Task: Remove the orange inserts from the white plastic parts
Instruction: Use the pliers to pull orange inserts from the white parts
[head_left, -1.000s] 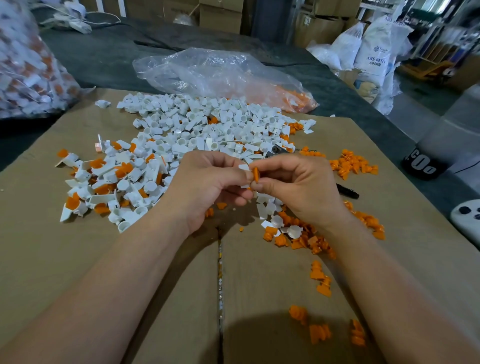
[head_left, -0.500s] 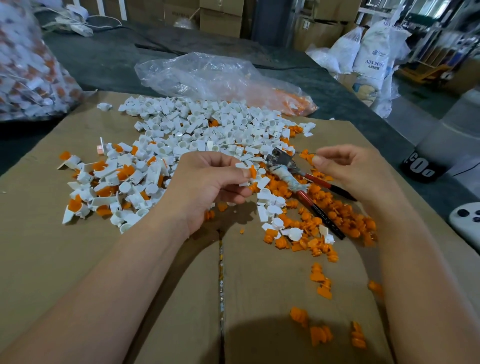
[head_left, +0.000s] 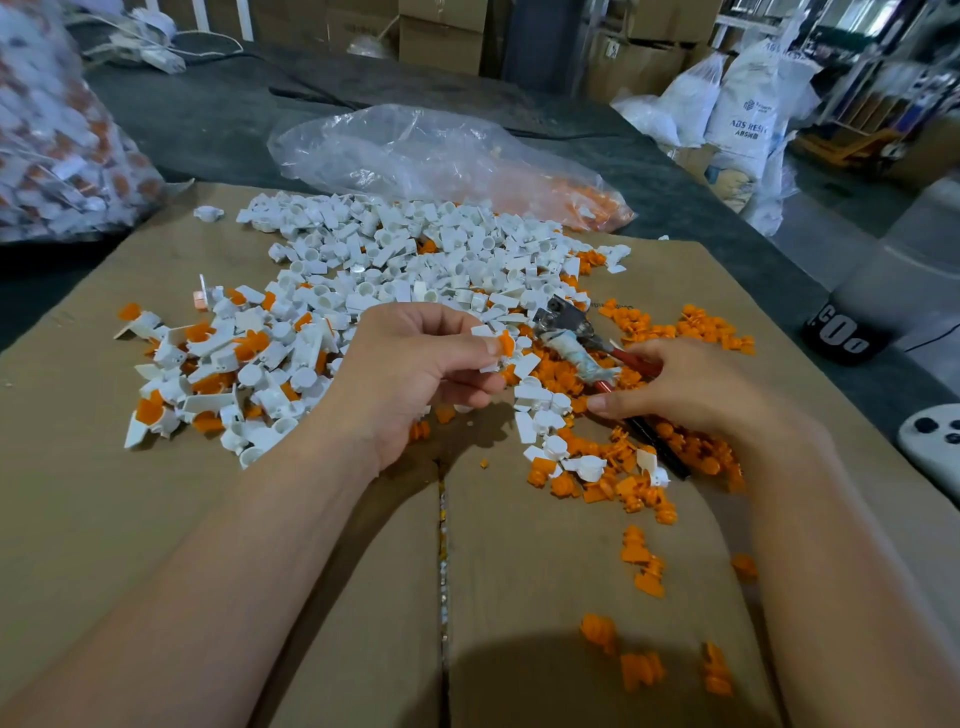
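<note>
Maybe half done: emptied small white plastic parts (head_left: 415, 249) heaped at 12 o'clock, orange-filled ones at 9; your left grip (head_left: 410, 374) pinches one orange-filled part (head_left: 496, 345), right grip (head_left: 691, 395) holds red-handled metal pliers (head_left: 574, 343).

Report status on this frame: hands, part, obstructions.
Status: left grip pinches white part, orange insert not yet out; right grip over pliers handles, hold unclear; nothing between them.
</note>
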